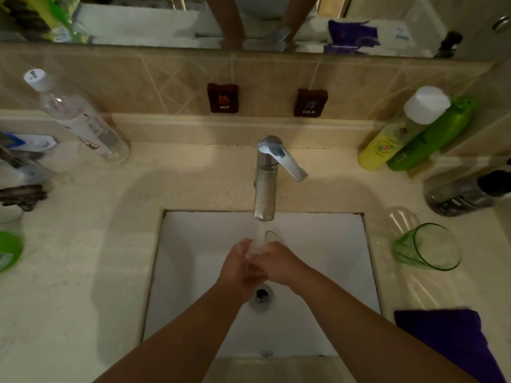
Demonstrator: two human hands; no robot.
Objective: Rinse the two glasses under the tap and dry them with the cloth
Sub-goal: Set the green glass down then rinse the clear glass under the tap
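Note:
A clear glass [266, 241] is held under the running stream from the steel tap [266, 183], over the white sink [331, 244]. My left hand [240, 268] and my right hand [279, 262] both grip it from below, fingers wrapped round its lower part; only its rim shows. A green glass [427, 247] stands on the counter to the right of the sink. The purple cloth [453, 341] lies on the counter at the near right.
Yellow and green bottles [409, 134] and a dark jar [464, 194] stand at the back right. A clear bottle [80, 120] leans at the back left, with more toiletries along the left edge. The drain [261, 294] lies below my hands.

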